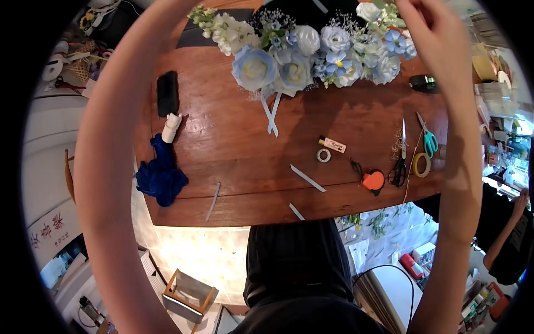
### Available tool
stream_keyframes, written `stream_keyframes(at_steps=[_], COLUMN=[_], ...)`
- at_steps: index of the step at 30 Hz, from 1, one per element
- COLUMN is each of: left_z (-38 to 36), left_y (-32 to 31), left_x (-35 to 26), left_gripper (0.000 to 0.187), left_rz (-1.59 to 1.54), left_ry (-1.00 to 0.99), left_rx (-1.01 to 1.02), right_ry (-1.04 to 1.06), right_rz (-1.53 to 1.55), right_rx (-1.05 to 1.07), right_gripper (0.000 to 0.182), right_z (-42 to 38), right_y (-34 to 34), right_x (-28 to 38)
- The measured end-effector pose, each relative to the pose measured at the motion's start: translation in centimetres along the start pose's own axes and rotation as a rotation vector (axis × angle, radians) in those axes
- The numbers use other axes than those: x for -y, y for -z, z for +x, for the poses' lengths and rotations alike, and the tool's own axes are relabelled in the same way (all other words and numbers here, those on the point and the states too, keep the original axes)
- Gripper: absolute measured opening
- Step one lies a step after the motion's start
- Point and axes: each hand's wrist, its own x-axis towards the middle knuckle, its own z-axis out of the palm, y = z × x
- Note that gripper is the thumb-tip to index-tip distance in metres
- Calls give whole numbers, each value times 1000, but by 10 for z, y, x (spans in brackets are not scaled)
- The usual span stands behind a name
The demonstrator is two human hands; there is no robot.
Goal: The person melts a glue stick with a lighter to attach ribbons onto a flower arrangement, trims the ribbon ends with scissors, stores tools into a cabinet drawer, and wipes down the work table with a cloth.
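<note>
An arrangement of pale blue and white flowers (pixel 295 67) spans the top of the view, above a brown wooden table (pixel 233 156). Two crossed ends of a pale ribbon (pixel 271 117) hang below it. At its right end is my right hand (pixel 427 15), cut by the top edge; its visible fingers are curled together, and what they hold is hidden. My left forearm reaches past the top edge near the arrangement's left end, with the hand out of view.
On the table lie a black phone (pixel 167 93), a blue cloth (pixel 161 175), ribbon pieces (pixel 307 178), a glue box (pixel 332 144), tape rolls (pixel 421 165), black scissors (pixel 398 171), teal scissors (pixel 430 142) and an orange tape measure (pixel 372 180). A person in black (pixel 503 228) is at the right.
</note>
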Motion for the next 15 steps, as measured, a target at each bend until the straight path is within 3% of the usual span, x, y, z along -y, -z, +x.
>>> stream_keyframes(at_steps=[2,3,5,6,12,13,15], left_z=[5,8,30,35,32,34,31], left_y=[-9,-24,-56,-57,-38,-36,-32], left_x=[-4,-3,13,11,-12,-12,-20], left_gripper=[27,30,29,29,26,12,17], left_rz=[-100,-271,-116,-36,139,109,62], left_ry=[6,40,43,45,138,74,128], left_rx=[136,96,32,58,-10,107,185], right_ry=[-153,-220,-241,-204,-428,-462,-569], right_rz=[64,126,180,169,256,236,237], right_rx=[45,55,62,61,12,7,10], right_gripper=[15,9,5,5,3,3,2], right_z=[-37,-54,-84,-100,-175,-183,-192], right_y=[28,39,55,60,87,90,93], right_x=[33,49,72,78,78,74,70])
